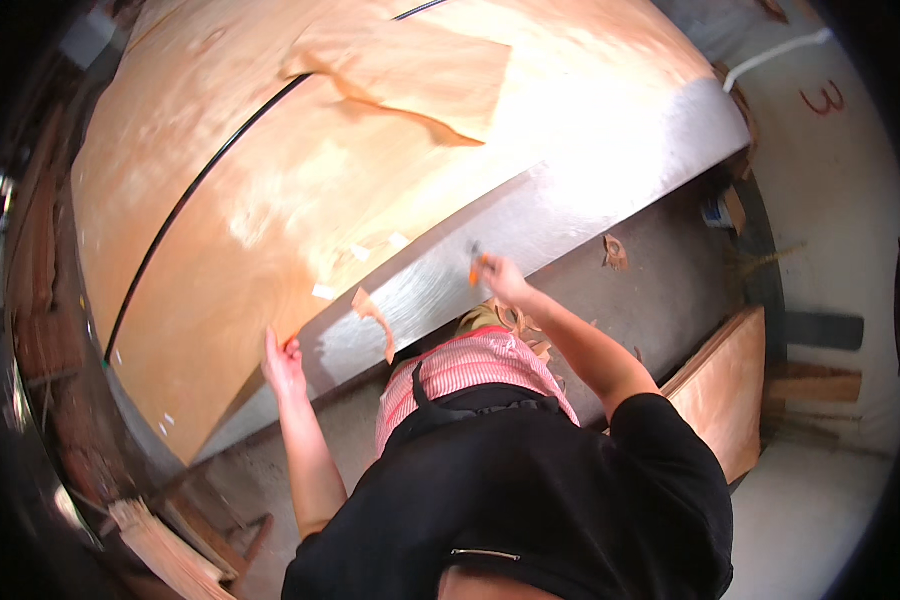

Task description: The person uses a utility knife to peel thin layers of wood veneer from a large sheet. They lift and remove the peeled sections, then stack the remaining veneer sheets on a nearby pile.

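A large, thin, pale tan wood veneer sheet (210,300) lies over a metal-topped table (420,290). At its near edge, my left hand (286,365) has its thumb up against the sheet and its fingers curled at the border, gripping it. To the right, my right hand (503,280) is closed around a small orange-handled knife (475,268), whose grey tip is blurred over the bare metal. A curled veneer strip (375,322) hangs over the table's front edge between my hands. Small pale scraps (324,291) lie near the sheet's edge.
A torn veneer piece (430,80) rests on top of the sheet. A black cord (195,190) crosses it. Veneer offcuts (615,252) litter the floor. Stacked wood sheets (720,390) lean at the right, and split boards (165,550) lie at lower left.
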The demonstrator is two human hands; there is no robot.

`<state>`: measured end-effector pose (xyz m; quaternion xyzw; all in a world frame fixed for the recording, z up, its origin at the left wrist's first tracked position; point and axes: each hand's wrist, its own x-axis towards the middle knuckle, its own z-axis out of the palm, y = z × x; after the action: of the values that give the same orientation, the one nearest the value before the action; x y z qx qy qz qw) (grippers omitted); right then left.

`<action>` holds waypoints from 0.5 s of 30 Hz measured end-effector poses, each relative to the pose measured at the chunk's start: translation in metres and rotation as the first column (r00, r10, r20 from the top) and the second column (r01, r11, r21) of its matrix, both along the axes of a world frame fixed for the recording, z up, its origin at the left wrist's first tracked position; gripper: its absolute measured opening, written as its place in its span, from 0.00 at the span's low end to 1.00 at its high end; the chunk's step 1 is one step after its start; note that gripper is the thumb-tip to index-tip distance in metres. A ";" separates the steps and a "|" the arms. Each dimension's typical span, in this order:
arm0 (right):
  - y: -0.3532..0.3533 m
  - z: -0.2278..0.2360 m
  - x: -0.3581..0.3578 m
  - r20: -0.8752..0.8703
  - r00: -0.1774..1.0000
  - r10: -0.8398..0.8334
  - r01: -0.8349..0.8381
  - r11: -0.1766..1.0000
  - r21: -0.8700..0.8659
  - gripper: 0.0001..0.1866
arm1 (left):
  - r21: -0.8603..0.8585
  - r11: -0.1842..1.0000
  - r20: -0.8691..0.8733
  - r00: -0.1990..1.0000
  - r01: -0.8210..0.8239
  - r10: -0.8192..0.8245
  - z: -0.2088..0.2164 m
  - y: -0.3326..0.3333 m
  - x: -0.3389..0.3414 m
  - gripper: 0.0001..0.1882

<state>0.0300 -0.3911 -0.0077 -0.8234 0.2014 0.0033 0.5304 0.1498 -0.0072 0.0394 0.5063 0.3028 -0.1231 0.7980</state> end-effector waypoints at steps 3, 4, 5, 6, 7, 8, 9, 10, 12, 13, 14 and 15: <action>-0.053 0.022 0.054 0.000 0.747 -0.665 0.566 0.635 0.525 0.20 | 0.027 1.000 -0.022 1.000 0.016 -0.015 -0.002 0.003 0.003 0.15; -0.071 0.031 0.071 0.009 0.639 -0.769 0.604 0.509 0.612 0.21 | 0.029 0.999 -0.021 1.000 0.013 -0.013 -0.001 0.003 0.006 0.16; -0.083 0.035 0.082 -0.037 0.612 -0.790 0.657 0.481 0.581 0.20 | 0.041 0.999 -0.025 0.999 0.021 -0.020 0.001 0.004 0.008 0.16; -0.095 0.035 0.093 -0.077 0.582 -0.810 0.703 0.453 0.548 0.20 | 0.049 0.998 -0.024 0.999 0.027 -0.026 0.002 0.003 0.009 0.16; -0.105 0.034 0.102 -0.113 0.552 -0.827 0.745 0.428 0.511 0.20 | 0.052 0.998 -0.022 0.999 0.030 -0.029 0.003 0.002 0.008 0.16; -0.116 0.020 0.104 -0.110 0.575 -0.811 0.743 0.462 0.484 0.19 | 0.051 0.997 -0.024 0.998 0.057 -0.056 -0.004 -0.001 0.009 0.16; -0.125 0.013 0.111 -0.114 0.602 -0.790 0.739 0.497 0.455 0.18 | 0.055 0.995 -0.028 0.997 0.077 -0.076 -0.005 -0.002 0.011 0.16; -0.120 0.017 0.118 -0.107 0.627 -0.772 0.722 0.525 0.450 0.17 | 0.065 0.994 -0.030 0.996 0.083 -0.081 -0.004 0.002 0.009 0.16; -0.111 0.021 0.123 -0.097 0.643 -0.759 0.703 0.536 0.467 0.16 | 0.066 0.994 -0.012 0.996 0.092 -0.092 -0.006 0.007 0.007 0.16; -0.108 0.021 0.119 -0.103 0.634 -0.766 0.703 0.516 0.489 0.16 | 0.062 0.993 0.001 0.995 0.099 -0.099 -0.008 0.011 0.006 0.16; -0.107 0.022 0.120 -0.108 0.644 -0.757 0.701 0.528 0.479 0.15 | 0.057 0.993 0.016 0.994 0.105 -0.106 -0.010 0.012 0.007 0.16; -0.102 0.019 0.120 -0.124 0.655 -0.746 0.703 0.540 0.464 0.15 | 0.035 0.996 0.020 0.996 0.087 -0.087 -0.011 0.017 0.004 0.16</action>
<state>0.1502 -0.4929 0.0114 -0.5091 0.4925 -0.2034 0.6759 0.1541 0.0096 0.0279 0.5337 0.2740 -0.1472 0.7864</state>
